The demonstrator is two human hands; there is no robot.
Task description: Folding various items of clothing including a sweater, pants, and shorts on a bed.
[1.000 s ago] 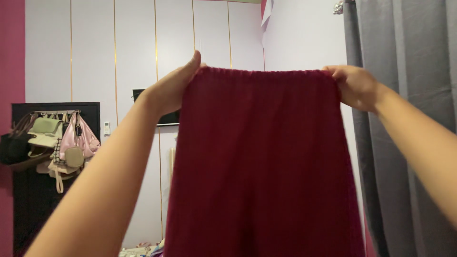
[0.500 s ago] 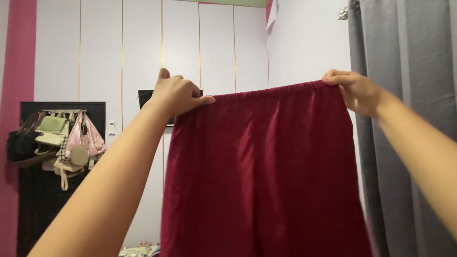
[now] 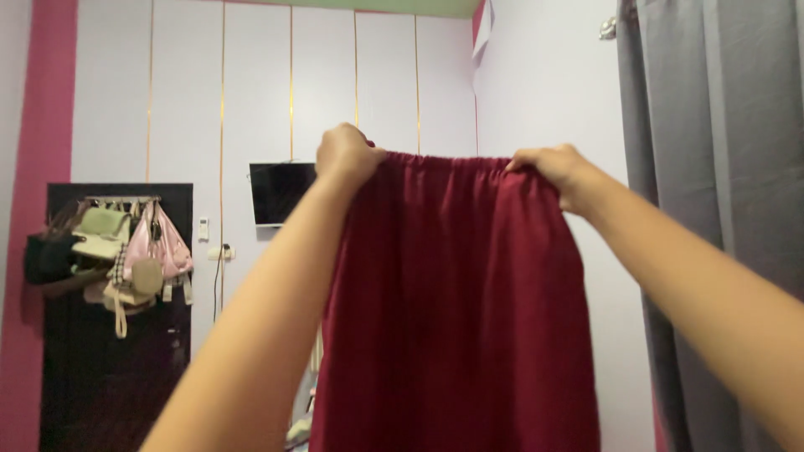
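Both arms are reaching up and out in front, holding a dark red skirt (image 3: 456,310) up by its gathered waistband. The left hand (image 3: 345,156) is gripping the waistband's left corner, fingers curled shut over the top edge with the cloth bunched inside. The right hand (image 3: 554,170) is doing the same on the right corner, fingers folded down tight on the fabric. The waistband is running nearly level between the two fists, and the rest of the skirt is hanging straight down in soft folds, filling the middle of the view and running off the bottom edge.

Further back, a grey curtain (image 3: 720,209) is hanging along the right side. On the far wall, a small dark screen (image 3: 280,192) is peeking out just left of the left hand. Off to the left, a bunch of bags (image 3: 117,251) in green, pink and black are hanging on a dark door (image 3: 109,368).
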